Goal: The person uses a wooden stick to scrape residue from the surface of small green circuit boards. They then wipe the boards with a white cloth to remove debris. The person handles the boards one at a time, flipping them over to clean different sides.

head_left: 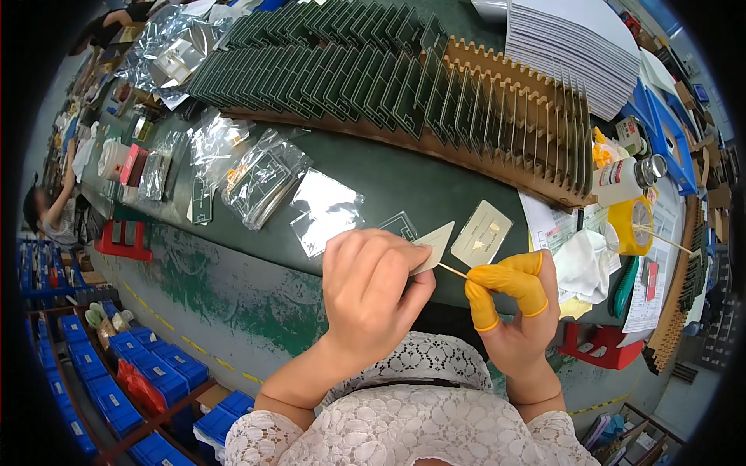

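My left hand (369, 287) pinches a thin pale panel (439, 242) between thumb and fingers, holding it tilted above the table's near edge. In my right hand (517, 311), with yellow finger cots on several fingers, a thin wooden stick (453, 271) is gripped; its far end meets the panel's lower edge, and its tip is hidden there. Just beyond lies a second pale panel (482, 234) with small gold marks, flat on the green table. A dark green panel (399, 225) with light lines rests partly behind my left hand, beside shiny clear film sheets (328, 208).
A long brown notched rack (497, 167) of upright dark green panels (373, 81) spans the far side. To the right are a capped bottle (619, 180), yellow tape roll (631, 225), white cloth (583, 266) and green-handled tool (625, 286). Bagged panels (264, 182) lie left; blue bins (105, 388) stand below.
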`<state>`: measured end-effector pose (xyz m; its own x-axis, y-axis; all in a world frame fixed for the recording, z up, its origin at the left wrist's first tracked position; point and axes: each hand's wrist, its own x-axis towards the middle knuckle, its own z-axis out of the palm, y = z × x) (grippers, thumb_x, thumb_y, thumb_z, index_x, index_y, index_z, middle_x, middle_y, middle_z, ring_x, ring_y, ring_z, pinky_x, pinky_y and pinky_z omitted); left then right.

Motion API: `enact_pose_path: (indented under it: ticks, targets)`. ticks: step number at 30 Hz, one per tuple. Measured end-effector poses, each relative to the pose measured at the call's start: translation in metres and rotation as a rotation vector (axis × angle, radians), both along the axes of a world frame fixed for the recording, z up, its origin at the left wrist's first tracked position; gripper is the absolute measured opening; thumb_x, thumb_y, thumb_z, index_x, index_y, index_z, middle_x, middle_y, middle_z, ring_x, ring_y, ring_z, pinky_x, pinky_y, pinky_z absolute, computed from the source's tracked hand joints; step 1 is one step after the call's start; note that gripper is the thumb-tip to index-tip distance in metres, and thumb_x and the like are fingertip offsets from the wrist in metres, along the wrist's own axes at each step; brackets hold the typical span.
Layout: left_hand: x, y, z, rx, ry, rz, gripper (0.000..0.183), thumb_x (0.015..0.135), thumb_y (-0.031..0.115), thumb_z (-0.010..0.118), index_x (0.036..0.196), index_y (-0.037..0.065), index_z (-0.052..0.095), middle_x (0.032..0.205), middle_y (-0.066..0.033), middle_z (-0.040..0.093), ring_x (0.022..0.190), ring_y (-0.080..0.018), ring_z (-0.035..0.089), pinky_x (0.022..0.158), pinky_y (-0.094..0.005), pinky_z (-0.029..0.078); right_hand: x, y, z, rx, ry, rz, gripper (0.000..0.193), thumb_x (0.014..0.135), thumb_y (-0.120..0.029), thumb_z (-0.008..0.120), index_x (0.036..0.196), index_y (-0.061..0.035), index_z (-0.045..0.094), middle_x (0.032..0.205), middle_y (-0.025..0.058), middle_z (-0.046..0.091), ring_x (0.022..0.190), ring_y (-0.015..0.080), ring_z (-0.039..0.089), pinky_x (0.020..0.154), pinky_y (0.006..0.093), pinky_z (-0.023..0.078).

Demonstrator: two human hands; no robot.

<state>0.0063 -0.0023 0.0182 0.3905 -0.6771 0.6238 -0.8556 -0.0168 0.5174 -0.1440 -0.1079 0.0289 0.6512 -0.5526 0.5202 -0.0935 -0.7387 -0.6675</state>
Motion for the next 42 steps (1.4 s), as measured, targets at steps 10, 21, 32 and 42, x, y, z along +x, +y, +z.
enact_pose_path:
  ticks: [10,21,32,42]
  targets:
    - [0.0004,0.0006,-0.0011,-0.011,0.002,0.006,0.03,0.062,-0.007,0.073,0.088,0.005,0.064,0.084,-0.006,0.067,0.079,-0.0262,0.063,0.075,-0.036,0.043,0.0011,0.0001,0.0002,-0.01,0.008,0.004,0.03,0.071,-0.002,0.081,0.098,-0.0061,0.069,0.083,0.0073,0.058,0.071,0.0243,0.049,0.062,0.0341,0.037]
    - [0.0008,0.0007,-0.0018,-0.002,-0.004,0.0,0.03,0.062,-0.006,0.073,0.089,0.004,0.064,0.084,-0.0061,0.066,0.079,-0.0263,0.063,0.076,-0.0366,0.043,-0.0006,0.0016,0.0014,-0.006,0.012,0.019,0.03,0.072,-0.002,0.081,0.099,-0.0062,0.068,0.083,0.0075,0.058,0.071,0.0244,0.049,0.063,0.0341,0.037]
    - [0.0007,0.0004,-0.0019,-0.002,-0.044,0.018,0.032,0.061,-0.007,0.074,0.089,0.005,0.063,0.083,-0.0054,0.064,0.08,-0.0257,0.062,0.076,-0.0374,0.043,0.0001,0.0016,-0.0002,-0.022,0.018,0.008,0.031,0.071,-0.001,0.08,0.1,-0.005,0.068,0.083,0.008,0.058,0.072,0.0249,0.049,0.064,0.0346,0.037]
    - [0.0006,0.0004,-0.002,0.006,-0.045,0.024,0.031,0.061,-0.006,0.074,0.089,0.005,0.063,0.084,-0.0057,0.064,0.08,-0.0258,0.062,0.077,-0.0373,0.043,0.001,0.0016,-0.001,-0.036,0.018,0.013,0.031,0.071,-0.001,0.081,0.1,-0.0053,0.069,0.083,0.0078,0.058,0.071,0.0246,0.049,0.063,0.0344,0.037]
